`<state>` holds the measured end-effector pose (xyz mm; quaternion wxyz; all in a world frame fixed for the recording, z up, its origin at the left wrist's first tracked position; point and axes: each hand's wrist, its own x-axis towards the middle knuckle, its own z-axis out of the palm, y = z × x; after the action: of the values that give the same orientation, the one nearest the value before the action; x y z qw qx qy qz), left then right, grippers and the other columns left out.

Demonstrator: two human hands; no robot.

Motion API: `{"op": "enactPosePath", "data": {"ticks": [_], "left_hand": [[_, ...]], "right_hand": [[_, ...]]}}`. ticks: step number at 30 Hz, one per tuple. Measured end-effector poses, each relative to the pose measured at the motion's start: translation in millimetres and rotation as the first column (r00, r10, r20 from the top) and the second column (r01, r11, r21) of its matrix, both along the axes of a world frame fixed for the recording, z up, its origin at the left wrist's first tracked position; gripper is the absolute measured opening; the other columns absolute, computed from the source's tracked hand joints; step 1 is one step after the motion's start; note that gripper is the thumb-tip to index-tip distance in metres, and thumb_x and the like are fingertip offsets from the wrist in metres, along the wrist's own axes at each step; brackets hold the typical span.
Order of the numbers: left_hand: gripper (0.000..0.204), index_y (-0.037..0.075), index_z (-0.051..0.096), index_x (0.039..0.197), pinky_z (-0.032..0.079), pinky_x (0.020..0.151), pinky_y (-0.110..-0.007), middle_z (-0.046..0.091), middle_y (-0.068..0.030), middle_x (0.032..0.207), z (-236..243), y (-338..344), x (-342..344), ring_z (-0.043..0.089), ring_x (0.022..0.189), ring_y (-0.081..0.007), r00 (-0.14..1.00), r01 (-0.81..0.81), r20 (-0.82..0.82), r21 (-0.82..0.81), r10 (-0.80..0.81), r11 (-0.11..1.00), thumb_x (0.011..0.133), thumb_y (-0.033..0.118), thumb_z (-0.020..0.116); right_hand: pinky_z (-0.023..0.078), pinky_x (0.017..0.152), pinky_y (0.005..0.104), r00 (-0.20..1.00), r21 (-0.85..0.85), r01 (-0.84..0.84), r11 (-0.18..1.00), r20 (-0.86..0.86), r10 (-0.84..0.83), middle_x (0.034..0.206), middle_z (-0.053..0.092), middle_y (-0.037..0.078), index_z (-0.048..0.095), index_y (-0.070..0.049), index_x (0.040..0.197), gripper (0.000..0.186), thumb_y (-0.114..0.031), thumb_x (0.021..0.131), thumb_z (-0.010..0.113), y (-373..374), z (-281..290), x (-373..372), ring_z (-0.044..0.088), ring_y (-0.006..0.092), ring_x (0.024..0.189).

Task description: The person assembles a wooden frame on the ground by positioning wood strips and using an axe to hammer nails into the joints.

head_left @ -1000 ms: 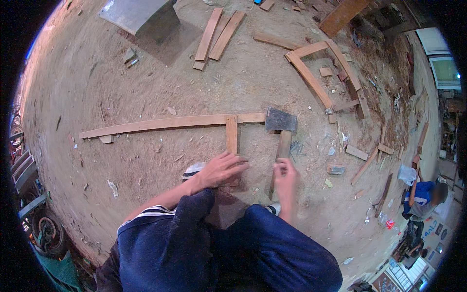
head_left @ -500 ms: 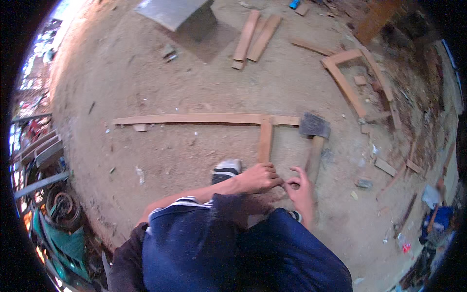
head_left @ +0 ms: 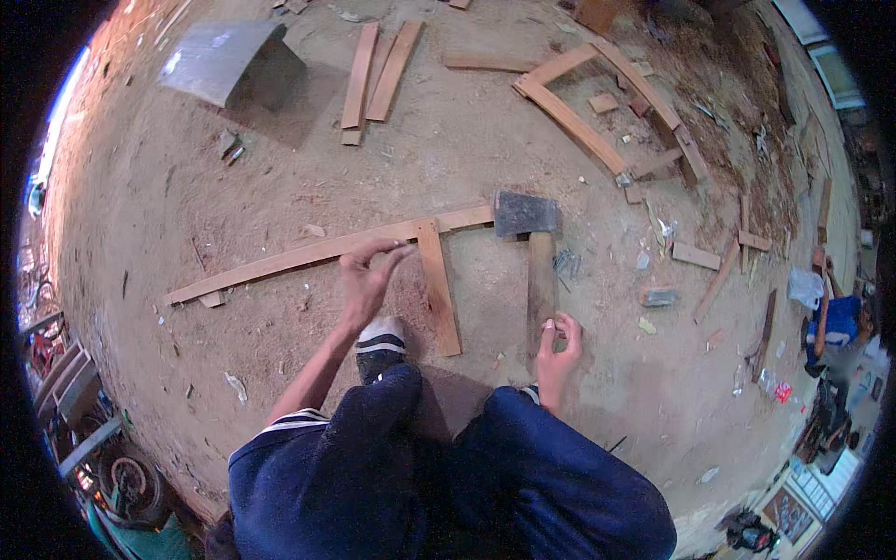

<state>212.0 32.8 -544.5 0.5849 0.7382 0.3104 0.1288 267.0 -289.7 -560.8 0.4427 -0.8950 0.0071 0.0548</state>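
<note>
A long wooden strip point(head_left: 308, 255) lies across the dirt, with a short wooden piece point(head_left: 437, 294) meeting it at an angle and running toward me. My left hand point(head_left: 366, 280) is raised beside this joint, thumb and fingertips pinched together; anything between them is too small to make out. At the strip's right end rests the dark head of a hatchet point(head_left: 525, 214), its wooden handle point(head_left: 541, 280) pointing at me. Close by the handle's near end is my right hand point(head_left: 558, 359), thumb and fingers curled together. What they hold, if anything, cannot be made out.
Two wooden slats point(head_left: 394, 70) and a grey metal-looking box point(head_left: 224, 65) lie farther off. A partly joined wooden frame point(head_left: 579, 121) is at the far right. Offcuts point(head_left: 695, 255) and litter are scattered right. My shoe point(head_left: 381, 347) stands left of the short piece.
My hands have parted. The left has moved from the short piece's near end up toward the joint; the right is now at the hatchet handle's near end. The whole view has shifted and turned.
</note>
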Motion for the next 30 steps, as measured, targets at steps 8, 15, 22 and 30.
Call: {"op": "enactPosePath", "data": {"ticks": [8,15,22,30], "left_hand": [[0.022,-0.002,0.075,0.104,0.051,0.081,-0.028,0.075,-0.0082,0.096,-33,24,11,0.065,0.089,-0.0124,0.995,-0.098,-0.023,-0.077,0.096,0.992,0.092,0.016,0.073],[0.016,-0.002,0.076,0.102,0.049,0.082,-0.029,0.073,-0.0081,0.096,-31,23,14,0.063,0.089,-0.014,0.999,-0.033,-0.031,0.055,0.035,0.998,0.089,0.008,0.074],[0.013,-0.002,0.077,0.098,0.051,0.085,-0.031,0.073,-0.011,0.09,-41,21,18,0.064,0.089,-0.0177,0.999,0.032,-0.01,0.254,-0.031,0.967,0.087,0.003,0.074],[0.015,-0.001,0.076,0.1,0.052,0.083,-0.033,0.071,-0.0104,0.089,-33,17,22,0.064,0.088,-0.0207,0.994,0.109,-0.039,0.231,-0.103,0.967,0.085,0.001,0.073]], "right_hand": [[0.038,0.103,0.0476,0.964,-0.35,-0.007,0.937,0.247,0.099,0.11,0.064,0.014,0.06,-0.003,0.117,0.04,-0.019,0.084,0.076,-14,-15,-19,0.05,0.0339,0.119],[0.038,0.104,0.0499,0.951,-0.314,0.037,0.949,0.303,0.064,0.114,0.062,0.016,0.06,-0.003,0.117,0.043,-0.021,0.082,0.078,-13,-30,-23,0.05,0.0367,0.118],[0.039,0.102,0.0508,0.957,-0.286,0.008,0.958,0.28,0.076,0.114,0.062,0.016,0.06,-0.003,0.118,0.046,-0.021,0.08,0.079,-17,-33,-21,0.051,0.0381,0.116],[0.042,0.098,0.0488,0.949,-0.264,0.001,0.964,0.305,0.082,0.11,0.062,0.016,0.06,-0.001,0.115,0.042,-0.016,0.08,0.078,-17,-33,-20,0.053,0.036,0.112]]}}
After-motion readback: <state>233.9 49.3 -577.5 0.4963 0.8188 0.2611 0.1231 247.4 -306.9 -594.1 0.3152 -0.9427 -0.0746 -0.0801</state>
